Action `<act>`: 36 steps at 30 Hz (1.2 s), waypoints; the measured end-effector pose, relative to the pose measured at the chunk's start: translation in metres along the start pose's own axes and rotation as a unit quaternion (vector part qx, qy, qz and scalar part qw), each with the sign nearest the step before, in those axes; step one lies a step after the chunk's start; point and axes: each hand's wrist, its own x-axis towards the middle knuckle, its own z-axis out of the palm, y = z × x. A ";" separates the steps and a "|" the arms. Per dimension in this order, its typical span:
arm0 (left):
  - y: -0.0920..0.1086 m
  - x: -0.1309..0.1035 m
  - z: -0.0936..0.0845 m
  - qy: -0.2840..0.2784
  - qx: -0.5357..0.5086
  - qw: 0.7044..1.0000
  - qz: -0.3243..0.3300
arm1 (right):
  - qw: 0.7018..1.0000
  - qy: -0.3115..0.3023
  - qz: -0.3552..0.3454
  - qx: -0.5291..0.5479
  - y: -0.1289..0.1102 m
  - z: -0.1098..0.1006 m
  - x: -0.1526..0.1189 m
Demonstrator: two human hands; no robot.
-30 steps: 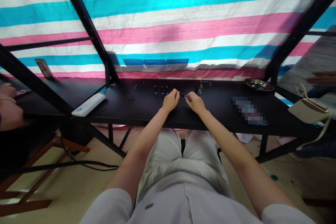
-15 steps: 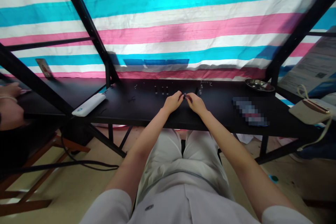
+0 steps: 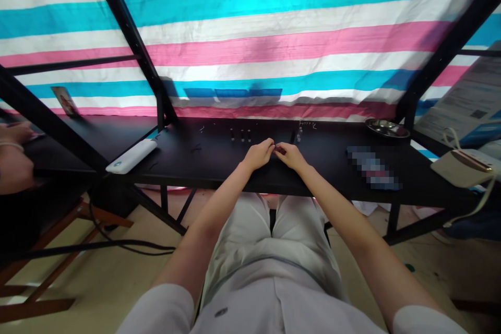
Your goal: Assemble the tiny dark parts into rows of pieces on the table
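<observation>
Over the black table [image 3: 195, 169], my left hand [image 3: 259, 154] and my right hand [image 3: 290, 155] meet at the fingertips. The fingers of both are pinched together around something small and dark, too small to name. Beyond my left hand, several small dark-and-light cylinders [image 3: 242, 135] stand in a row. A dark upright piece [image 3: 293, 137] and some small clear pieces [image 3: 299, 134] are behind my right hand. Thin dark bits [image 3: 195, 148] lie to the left.
A white case [image 3: 132, 157] lies at the table's left end. Toward the right are a metal dish [image 3: 387, 128], a blurred packet [image 3: 373, 168] and a beige pouch [image 3: 462, 167]. Another person's hand [image 3: 15, 131] shows at far left. Black frame bars slant up both sides.
My fingertips have closed in and turned slightly, so the small ringed piece that showed between them is now mostly hidden. The table items stay in place.
</observation>
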 end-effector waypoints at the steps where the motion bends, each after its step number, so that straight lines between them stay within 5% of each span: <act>1: 0.000 0.000 0.000 0.000 -0.002 1.000 0.000 | 1.000 -0.002 0.000 -0.001 -0.001 0.001 0.001; 8: 0.003 -0.001 -0.003 0.012 -0.014 1.000 -0.016 | 0.999 -0.007 0.035 -0.035 -0.003 0.001 0.004; 18: -0.003 0.000 -0.001 0.013 0.002 0.999 -0.047 | 0.943 0.076 0.294 -0.135 0.035 -0.027 0.009; 36: -0.002 0.001 -0.003 -0.001 -0.001 0.999 -0.052 | 0.936 0.033 0.301 -0.180 0.053 -0.028 0.019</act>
